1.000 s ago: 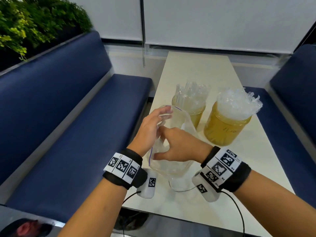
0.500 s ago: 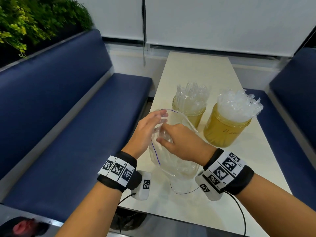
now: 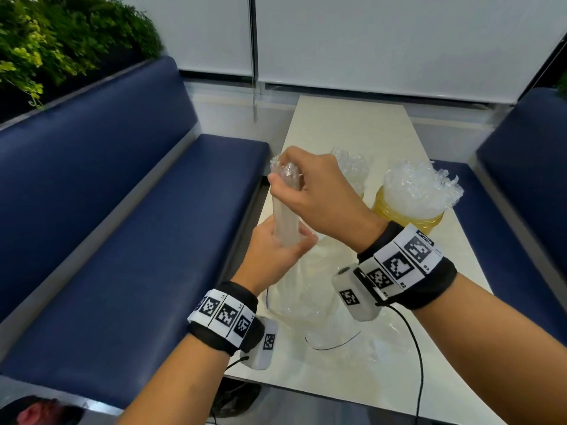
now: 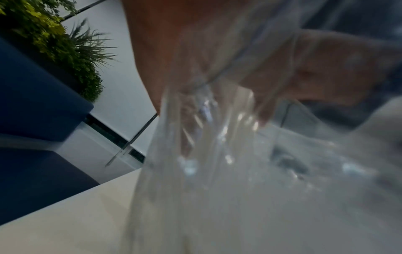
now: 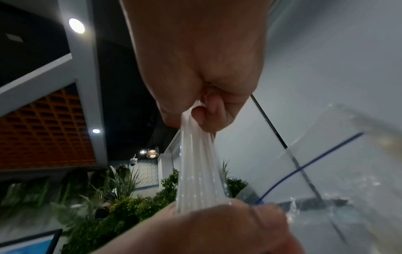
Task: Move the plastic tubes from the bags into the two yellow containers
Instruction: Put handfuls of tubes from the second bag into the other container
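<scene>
A pale worktop runs between two blue padded benches under drawn white blinds, with green plants behind the left bench. At its near end, a person draws a bundle of clear plastic tubes upright out of a transparent bag that sags on the worktop. The right hand is clamped round the top of the bundle, fingers curled tight on the tube ends. The left hand grips the lower part, where the tubes leave the bag's mouth; the left wrist view is too blurred to show whether it also pinches the film. Behind the hands stand the two yellow containers, both already bristling with tubes; the left one is mostly hidden by the right hand. The tubes look light, smooth and springy, likely to fan out or slide from a loose grip, so a firm hold near one end seems best. The bag is limp and would probably ride up unless pinned.
</scene>
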Demonstrator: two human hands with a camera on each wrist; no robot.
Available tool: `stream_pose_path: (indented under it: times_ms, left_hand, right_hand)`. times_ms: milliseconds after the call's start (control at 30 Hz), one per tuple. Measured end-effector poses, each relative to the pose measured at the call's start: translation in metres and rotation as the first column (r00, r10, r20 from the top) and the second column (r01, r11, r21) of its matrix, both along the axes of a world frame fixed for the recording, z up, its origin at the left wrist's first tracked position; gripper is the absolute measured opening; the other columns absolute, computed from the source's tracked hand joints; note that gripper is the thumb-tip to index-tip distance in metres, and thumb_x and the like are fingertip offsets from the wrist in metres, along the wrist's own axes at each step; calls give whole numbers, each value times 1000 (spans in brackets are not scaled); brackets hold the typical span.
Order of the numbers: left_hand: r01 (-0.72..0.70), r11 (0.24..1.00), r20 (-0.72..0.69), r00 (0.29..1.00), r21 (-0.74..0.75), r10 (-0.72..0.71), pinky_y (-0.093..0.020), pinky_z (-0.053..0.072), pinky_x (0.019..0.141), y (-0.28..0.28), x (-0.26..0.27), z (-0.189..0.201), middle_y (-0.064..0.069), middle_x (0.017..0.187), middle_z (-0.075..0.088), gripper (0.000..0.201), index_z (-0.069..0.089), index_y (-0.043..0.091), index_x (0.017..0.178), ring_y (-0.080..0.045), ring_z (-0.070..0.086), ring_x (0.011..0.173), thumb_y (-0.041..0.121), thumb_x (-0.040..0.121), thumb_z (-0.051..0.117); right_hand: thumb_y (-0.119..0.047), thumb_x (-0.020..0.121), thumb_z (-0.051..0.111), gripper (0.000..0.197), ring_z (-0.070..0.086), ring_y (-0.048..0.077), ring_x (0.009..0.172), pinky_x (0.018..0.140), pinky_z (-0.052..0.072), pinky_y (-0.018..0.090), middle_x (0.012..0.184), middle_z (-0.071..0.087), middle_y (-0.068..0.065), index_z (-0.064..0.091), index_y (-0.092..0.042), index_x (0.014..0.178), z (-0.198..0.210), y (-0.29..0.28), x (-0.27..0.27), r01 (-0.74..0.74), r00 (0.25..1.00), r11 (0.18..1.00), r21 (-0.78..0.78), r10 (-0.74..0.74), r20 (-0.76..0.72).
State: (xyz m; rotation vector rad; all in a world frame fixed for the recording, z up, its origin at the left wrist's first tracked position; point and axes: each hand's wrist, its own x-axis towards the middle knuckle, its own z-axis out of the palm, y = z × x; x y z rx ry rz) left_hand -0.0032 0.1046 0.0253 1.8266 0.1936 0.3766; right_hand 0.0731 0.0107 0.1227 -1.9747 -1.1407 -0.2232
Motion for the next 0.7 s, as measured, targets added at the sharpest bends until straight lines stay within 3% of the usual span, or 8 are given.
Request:
stream_pose_path:
  times_ms: [67,167,300,367,433,500,600,700]
  left_hand:
    - [-37,999,27,999,-20,37,-19,44,56,-1,2,0,6,68,62,18,63,12,81,-6,55,56,21,90,75]
    - [-57,997,41,998,52,55,-43,57,64,-1,4,5,-9,79,71,17,67,7,89,-24,67,71,24,94,69]
    - [-71,991,50,997,117,66,-55,57,65,-4,4,6,-9,80,72,8,67,15,93,-28,70,74,23,90,66]
    - [-78,997,33,996,18,78,-48,55,61,-2,3,4,-10,79,71,15,67,13,88,-20,66,67,25,87,76]
    - [-79,997,7,997,-3,79,-30,52,60,2,1,0,-4,80,69,22,67,16,84,-9,63,68,32,83,83]
    - [-97,994,-31,995,50,99,-16,49,68,7,-2,-4,5,89,69,27,68,20,86,-4,65,77,39,78,86]
    - [-117,990,-38,992,75,120,-3,45,75,15,-5,-14,9,99,71,31,70,22,88,7,65,91,42,73,89]
    - [-130,987,-46,990,91,135,0,44,74,17,-3,-15,11,102,70,30,71,23,91,-2,69,90,42,74,88]
  right_hand:
    - [-34,93,63,21,59,15,62,60,52,36,74,63,1,61,-13,97,0,2,2,-17,998,999,38,19,-67]
    - [-53,82,73,44,66,12,84,69,57,31,92,68,-4,59,-18,104,-8,-1,8,-5,979,1000,-7,3,-205]
    - [-48,88,69,42,59,19,64,61,52,37,70,62,5,60,-8,78,-21,0,2,27,990,995,-98,-40,-137]
    - [-45,91,66,45,58,20,58,56,51,40,64,59,8,59,-5,73,-17,2,0,22,993,998,-53,-28,-117]
    - [-41,92,66,41,56,13,51,50,49,36,58,57,3,59,-7,69,0,1,5,30,993,998,50,-24,-117]
    - [-32,93,67,36,52,10,46,46,44,31,54,56,-1,59,-11,65,26,-5,18,64,992,975,213,-40,-117]
    - [-35,93,65,34,59,13,50,45,46,32,63,67,8,64,-11,69,66,-17,47,174,985,883,436,-163,-62]
    - [-37,93,63,31,52,1,50,46,37,19,60,57,-5,57,-16,72,82,-23,86,288,944,803,521,-329,-15]
